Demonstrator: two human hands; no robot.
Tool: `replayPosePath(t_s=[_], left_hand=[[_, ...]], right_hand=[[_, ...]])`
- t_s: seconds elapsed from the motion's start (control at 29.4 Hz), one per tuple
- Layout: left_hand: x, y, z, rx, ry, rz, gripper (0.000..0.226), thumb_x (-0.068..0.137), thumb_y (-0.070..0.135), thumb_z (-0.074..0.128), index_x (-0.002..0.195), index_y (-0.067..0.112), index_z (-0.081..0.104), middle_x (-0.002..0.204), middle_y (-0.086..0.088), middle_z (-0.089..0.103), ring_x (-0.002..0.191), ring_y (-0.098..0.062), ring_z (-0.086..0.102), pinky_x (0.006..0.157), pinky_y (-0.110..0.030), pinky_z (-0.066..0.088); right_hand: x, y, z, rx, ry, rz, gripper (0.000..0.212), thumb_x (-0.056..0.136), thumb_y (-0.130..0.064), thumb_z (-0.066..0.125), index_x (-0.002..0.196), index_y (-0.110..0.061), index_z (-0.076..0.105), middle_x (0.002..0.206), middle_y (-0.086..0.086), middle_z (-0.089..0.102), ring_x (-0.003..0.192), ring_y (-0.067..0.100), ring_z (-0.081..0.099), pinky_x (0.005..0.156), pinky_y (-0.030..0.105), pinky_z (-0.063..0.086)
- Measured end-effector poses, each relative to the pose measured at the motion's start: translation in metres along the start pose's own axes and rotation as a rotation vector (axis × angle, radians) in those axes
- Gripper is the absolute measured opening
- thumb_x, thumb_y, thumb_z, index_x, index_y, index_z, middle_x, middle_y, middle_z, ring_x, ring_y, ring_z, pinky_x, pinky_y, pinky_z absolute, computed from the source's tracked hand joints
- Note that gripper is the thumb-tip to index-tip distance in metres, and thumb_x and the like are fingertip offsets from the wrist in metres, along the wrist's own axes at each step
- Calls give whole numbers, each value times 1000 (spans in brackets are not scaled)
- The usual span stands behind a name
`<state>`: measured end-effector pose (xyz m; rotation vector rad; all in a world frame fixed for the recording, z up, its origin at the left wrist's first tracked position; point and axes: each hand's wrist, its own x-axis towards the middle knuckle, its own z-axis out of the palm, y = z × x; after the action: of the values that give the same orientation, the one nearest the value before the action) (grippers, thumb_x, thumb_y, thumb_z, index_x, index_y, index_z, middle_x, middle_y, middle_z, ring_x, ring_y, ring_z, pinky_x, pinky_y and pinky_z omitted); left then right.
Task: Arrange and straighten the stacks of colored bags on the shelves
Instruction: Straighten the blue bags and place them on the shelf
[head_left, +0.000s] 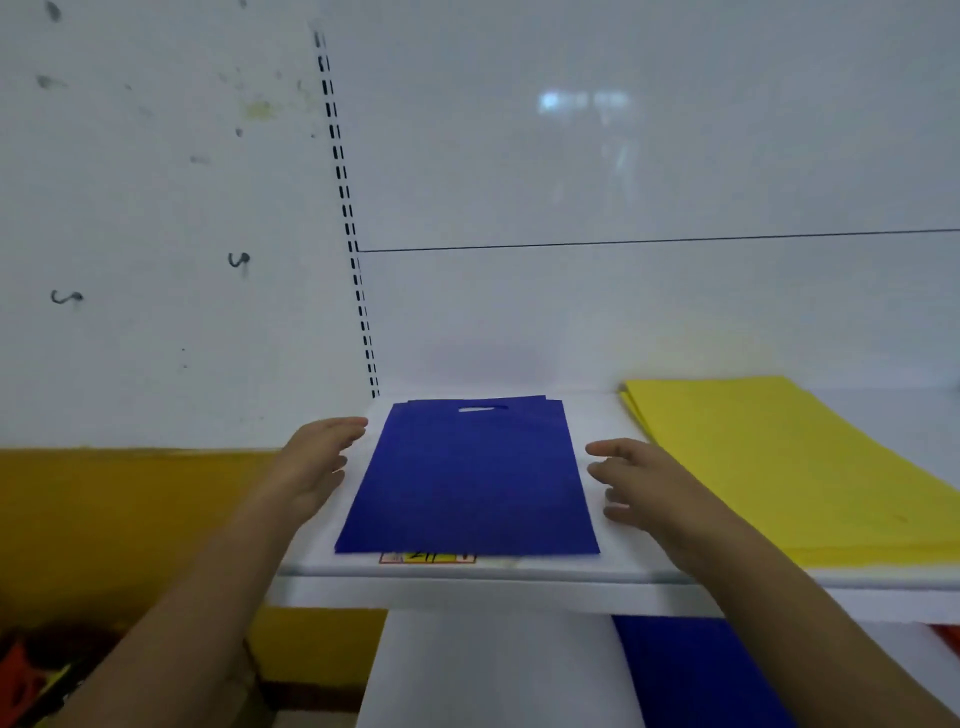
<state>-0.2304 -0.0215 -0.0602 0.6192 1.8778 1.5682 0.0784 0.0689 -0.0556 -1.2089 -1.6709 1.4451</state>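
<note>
Both hands flank the blue bag stack (467, 478) on the white shelf (519, 571): my left hand (317, 462) just beside its left edge, my right hand (639, 483) just beside its right edge, fingers loose and spread, grasping nothing. Its handle cutout points to the back wall. A yellow bag stack (789, 467) lies to the right, apart. More blue bags (691, 670) show on the shelf below.
</note>
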Motion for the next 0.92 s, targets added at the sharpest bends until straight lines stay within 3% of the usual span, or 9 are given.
replayPosePath(t_s=[0.1,0.24,0.37,0.51,0.61,0.71,0.85,0.92], left_hand=[[24,4,0,-81,-30,-128,43,90,20,61,130,9,52,136,-15,45,116,-32,50,96,-43,45],[39,11,2,-32,-98,-189,34,90,20,61,122,11,55,125,-14,51,98,-31,61,72,-43,53],[41,10,10,36,-202,-170,25,91,21,59,116,17,63,112,-10,64,94,-27,64,71,-38,54],[50,12,15,160,-286,-215,34,81,42,70,105,19,70,103,-10,72,92,-30,70,77,-41,56],[63,16,18,376,-333,-70,25,89,33,63,113,31,66,118,-3,66,93,-21,68,78,-33,56],[64,16,20,512,-353,150,38,94,23,56,128,40,52,127,5,51,93,-5,58,66,-16,47],[61,16,20,385,-341,345,41,95,27,54,127,50,45,129,14,42,97,3,50,74,-14,41],[62,16,17,343,-319,384,41,95,29,52,126,54,41,131,17,38,105,-4,48,83,-17,39]], right_hand=[[17,-3,1,108,22,121,27,93,-19,56,120,-18,57,117,4,55,107,26,55,88,41,54],[37,-4,-2,258,-23,218,24,92,-15,58,116,-16,55,104,0,53,99,31,61,78,46,57],[51,-2,-2,354,-47,260,19,89,-11,61,108,-12,58,112,9,57,90,31,67,72,42,57],[58,-5,5,243,-82,266,20,89,-21,62,107,-14,62,102,11,70,82,19,64,63,30,50],[62,-4,4,198,-79,258,19,88,-23,63,105,-14,63,102,9,71,79,16,61,61,29,49],[62,-2,3,211,-77,245,18,89,-21,62,105,-13,63,104,9,70,81,16,60,64,30,50],[60,5,5,205,-46,157,25,87,-25,66,111,-17,63,110,7,64,97,20,61,67,31,56],[58,4,6,158,-57,117,26,87,-36,65,108,-22,62,110,3,62,101,19,61,75,32,57]])
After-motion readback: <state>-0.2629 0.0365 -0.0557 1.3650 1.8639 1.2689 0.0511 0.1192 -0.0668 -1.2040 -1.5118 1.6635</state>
